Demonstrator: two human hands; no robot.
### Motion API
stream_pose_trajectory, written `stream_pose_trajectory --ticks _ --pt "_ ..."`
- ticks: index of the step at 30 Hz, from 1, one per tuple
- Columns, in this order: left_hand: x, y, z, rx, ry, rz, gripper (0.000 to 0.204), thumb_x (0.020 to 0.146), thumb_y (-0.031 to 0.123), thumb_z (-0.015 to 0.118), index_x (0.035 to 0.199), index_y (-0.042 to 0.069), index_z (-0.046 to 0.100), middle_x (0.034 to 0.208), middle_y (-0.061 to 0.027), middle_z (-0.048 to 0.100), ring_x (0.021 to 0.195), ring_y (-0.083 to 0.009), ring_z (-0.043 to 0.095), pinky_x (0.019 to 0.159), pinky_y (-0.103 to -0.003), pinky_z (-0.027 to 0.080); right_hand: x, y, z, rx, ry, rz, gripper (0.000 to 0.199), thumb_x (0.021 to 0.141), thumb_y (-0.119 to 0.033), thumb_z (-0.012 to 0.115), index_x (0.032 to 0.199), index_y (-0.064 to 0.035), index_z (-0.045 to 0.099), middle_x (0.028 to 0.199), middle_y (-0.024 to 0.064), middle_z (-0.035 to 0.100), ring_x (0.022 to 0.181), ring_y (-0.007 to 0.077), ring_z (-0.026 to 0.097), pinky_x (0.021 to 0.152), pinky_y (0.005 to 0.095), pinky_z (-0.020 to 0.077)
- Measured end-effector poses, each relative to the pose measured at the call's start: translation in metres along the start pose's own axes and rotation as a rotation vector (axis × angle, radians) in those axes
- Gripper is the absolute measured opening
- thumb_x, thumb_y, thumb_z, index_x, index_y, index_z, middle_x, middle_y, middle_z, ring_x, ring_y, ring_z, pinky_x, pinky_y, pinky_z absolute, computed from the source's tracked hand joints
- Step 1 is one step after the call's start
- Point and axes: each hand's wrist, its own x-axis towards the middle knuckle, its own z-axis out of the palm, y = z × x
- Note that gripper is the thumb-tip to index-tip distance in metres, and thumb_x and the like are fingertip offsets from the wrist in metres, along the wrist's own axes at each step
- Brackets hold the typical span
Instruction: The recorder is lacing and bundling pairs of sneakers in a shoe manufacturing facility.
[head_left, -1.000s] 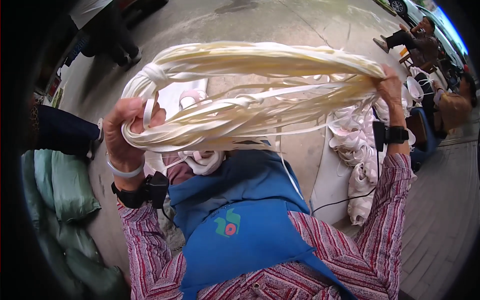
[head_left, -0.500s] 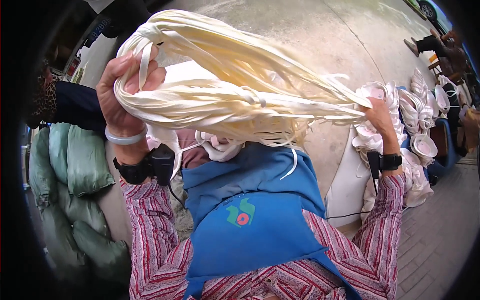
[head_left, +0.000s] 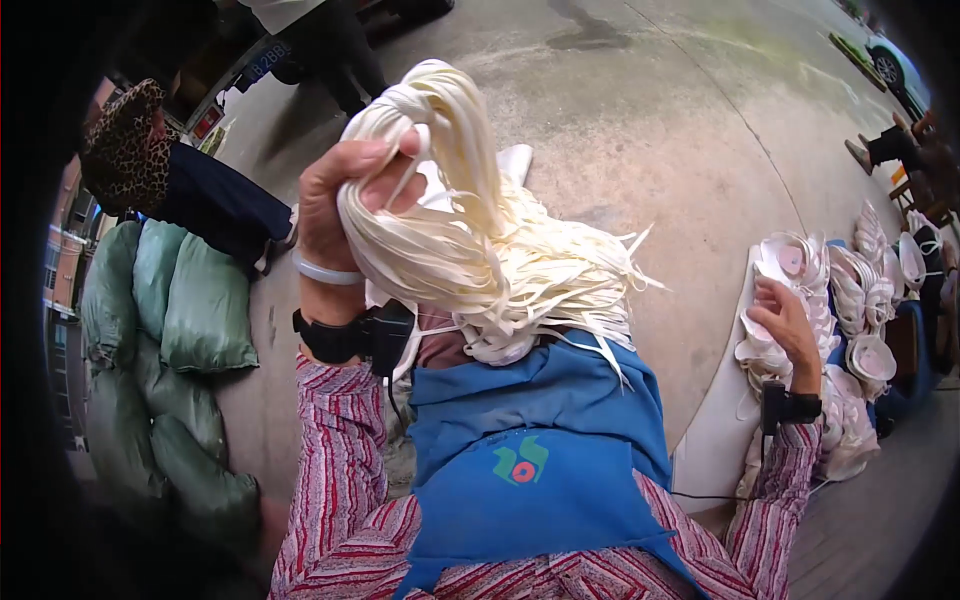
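The strings are creamy white, the apron blue, the sleeves striped red and white, the bags green.

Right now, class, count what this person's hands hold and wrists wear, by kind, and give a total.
White lace bundle, in the left hand: 1
Black wristbands: 2
Pale bracelet: 1
Total: 4

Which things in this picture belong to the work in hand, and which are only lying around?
In the work:
- cream laces, gripped by the left hand
- probably the white shoe parts, near the empty right hand

Only around:
- green sacks
- pale car
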Motion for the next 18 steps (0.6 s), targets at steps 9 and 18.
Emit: stream_pose_trajectory --ticks 9,18 --pt "0.002 -0.024 0.070 0.198 -0.051 -0.059 0.061 0.064 0.015 0.060 0.117 -0.010 0.040 0.076 -0.0132 0.059 0.042 -0.0068 0.041 0.042 -0.017 0.035 0.026 -0.254 0.109 0.213 0.173 -1.097 0.091 0.059 -0.027 0.081 0.134 -0.0038 0.034 0.124 0.0166 0.048 0.116 0.0281 0.047 0.099 0.0384 0.0373" --pt "-0.009 -0.049 0.033 0.448 0.125 -0.178 0.079 0.064 0.014 0.075 0.130 -0.001 0.034 0.099 -0.0121 0.060 0.076 -0.0152 0.060 0.070 -0.024 0.049 0.043 -0.253 0.073 0.191 0.302 -0.965 0.030 0.073 -0.015 0.072 0.099 -0.0030 0.063 0.091 0.0108 0.066 0.083 0.0168 0.064 0.072 0.0285 0.0509"
